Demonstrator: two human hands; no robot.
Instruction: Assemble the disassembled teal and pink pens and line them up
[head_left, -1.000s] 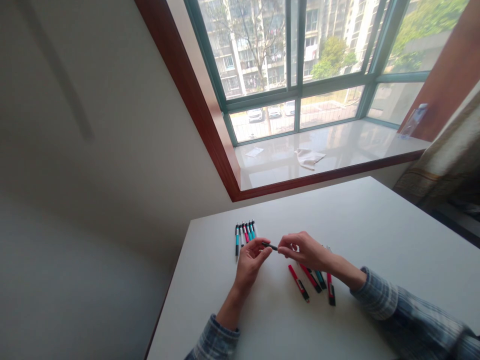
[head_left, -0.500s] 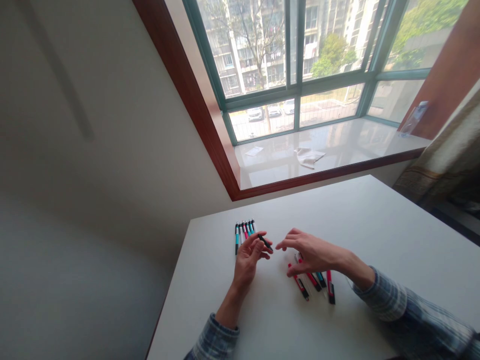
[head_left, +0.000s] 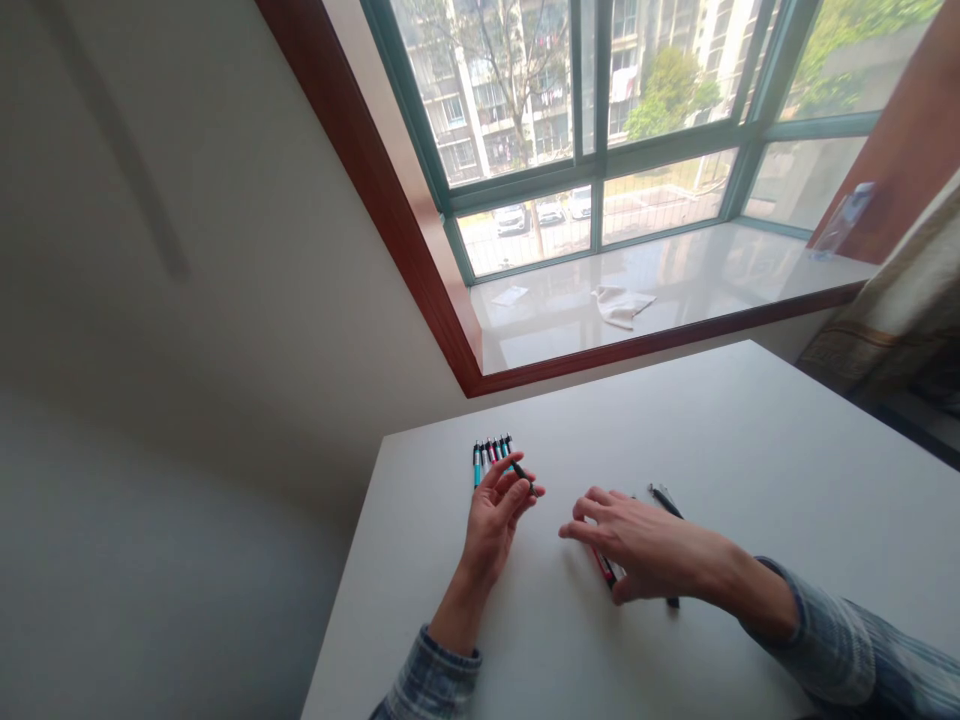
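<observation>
My left hand pinches a dark pen between thumb and fingertips, right beside a neat row of several teal and pink pens on the white table. My right hand lies palm down with its fingers spread over a loose group of red and teal pens, hiding most of them. One dark pen pokes out behind that hand.
A marble window sill with a crumpled white cloth and a slip of paper runs behind the table. A brown curtain hangs at the right. The table's left edge drops off by the wall.
My right hand let go of the pen both hands held and moved down onto the loose pens. My left hand kept the pen and carried it toward the row.
</observation>
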